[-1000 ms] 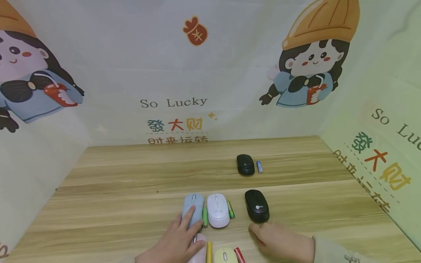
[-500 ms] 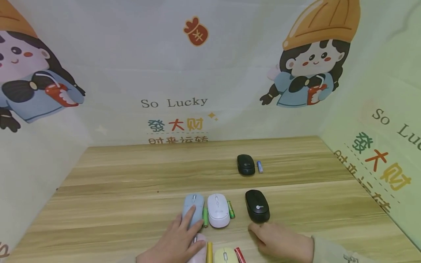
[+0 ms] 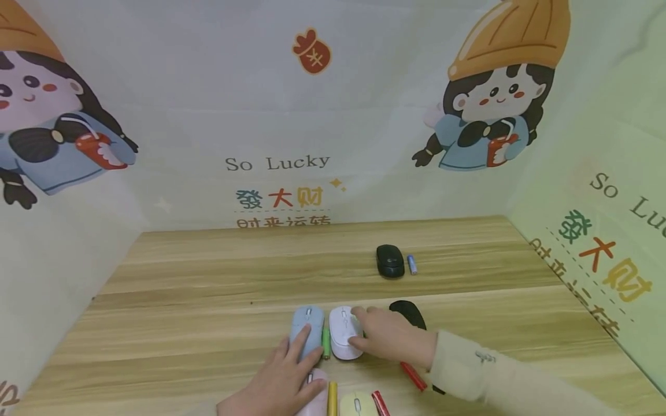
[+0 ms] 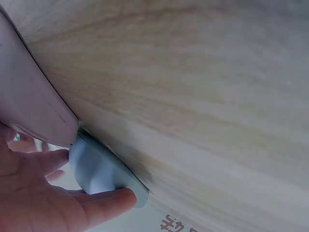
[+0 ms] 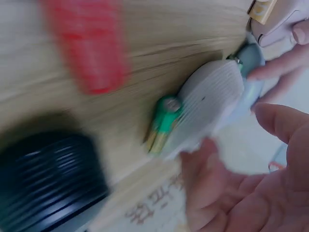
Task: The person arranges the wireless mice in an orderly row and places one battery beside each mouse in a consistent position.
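Observation:
My left hand (image 3: 281, 372) lies with spread fingers on the light blue mouse (image 3: 307, 319) and the pink mouse (image 3: 314, 398); in the left wrist view a fingertip touches the blue mouse (image 4: 101, 166). My right hand (image 3: 387, 332) reaches over the white mouse (image 3: 343, 329), thumb and fingers apart at its right side. Beside that mouse, the right wrist view shows a green and gold battery (image 5: 164, 123), which the hand covers in the head view. Another green battery (image 3: 326, 344) lies between the blue and white mice. A black mouse (image 3: 408, 312) is partly hidden behind my right hand.
A red battery (image 3: 413, 377) lies below my right wrist, with a black thing (image 3: 439, 390) half under the sleeve. Nearer are a yellow battery (image 3: 332, 398), a yellow mouse (image 3: 358, 404) and another red battery (image 3: 381, 403). Farther back, a black mouse (image 3: 390, 261) stands beside a blue battery (image 3: 412, 264).
My right hand has moved left and up from below the black mouse to the white mouse, uncovering a red battery. My left hand has stayed in place.

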Demonstrator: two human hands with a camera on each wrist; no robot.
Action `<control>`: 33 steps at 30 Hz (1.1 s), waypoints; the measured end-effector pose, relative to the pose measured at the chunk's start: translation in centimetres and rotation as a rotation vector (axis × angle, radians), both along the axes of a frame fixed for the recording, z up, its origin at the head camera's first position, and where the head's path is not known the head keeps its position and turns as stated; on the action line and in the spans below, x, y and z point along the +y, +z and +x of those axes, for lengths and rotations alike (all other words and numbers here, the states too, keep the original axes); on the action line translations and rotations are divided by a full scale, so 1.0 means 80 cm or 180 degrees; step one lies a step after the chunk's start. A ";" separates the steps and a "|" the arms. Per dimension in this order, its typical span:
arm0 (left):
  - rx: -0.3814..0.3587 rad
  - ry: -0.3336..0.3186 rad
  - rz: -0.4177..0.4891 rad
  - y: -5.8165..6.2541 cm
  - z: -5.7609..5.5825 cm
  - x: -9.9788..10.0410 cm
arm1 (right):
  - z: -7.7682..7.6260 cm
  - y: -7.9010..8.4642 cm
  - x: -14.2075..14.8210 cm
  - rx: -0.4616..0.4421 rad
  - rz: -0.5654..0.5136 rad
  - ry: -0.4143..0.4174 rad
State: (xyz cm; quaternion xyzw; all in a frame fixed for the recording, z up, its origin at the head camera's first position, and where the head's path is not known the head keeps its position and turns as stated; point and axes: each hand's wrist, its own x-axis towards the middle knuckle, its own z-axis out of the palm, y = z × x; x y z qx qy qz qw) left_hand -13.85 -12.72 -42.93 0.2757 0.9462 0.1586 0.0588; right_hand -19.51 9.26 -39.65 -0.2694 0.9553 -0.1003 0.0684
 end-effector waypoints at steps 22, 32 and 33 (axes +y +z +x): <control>-0.0048 -0.0041 0.0092 -0.002 0.000 -0.002 | -0.015 -0.019 -0.060 -0.0098 0.0459 -0.0539; -0.0011 -0.0045 0.0128 -0.002 0.000 -0.002 | -0.042 0.000 -0.064 -0.0020 0.0364 -0.0446; -0.0001 -0.0048 0.0115 -0.002 0.001 -0.001 | -0.044 0.002 -0.063 -0.0090 0.0412 -0.0469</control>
